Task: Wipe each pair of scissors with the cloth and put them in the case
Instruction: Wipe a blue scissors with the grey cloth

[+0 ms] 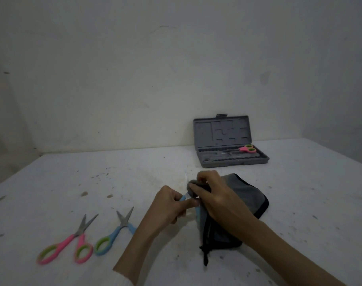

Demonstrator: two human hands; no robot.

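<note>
Left hand [172, 205] grips blue scissors [183, 198] handle; right hand [215, 195] pinches cloth [248, 195] over blade, apparently.

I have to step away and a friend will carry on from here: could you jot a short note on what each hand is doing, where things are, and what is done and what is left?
Left hand grips the blue handle of the blue scissors being cleaned.
Right hand pinches the grey cloth around its blades; the rest of the cloth lies on the table.
Done: one pink scissors lies in the open grey case at the back.
Left: finish wiping this pair and case it, then the pink pair and the blue pair lying at the left.
</note>
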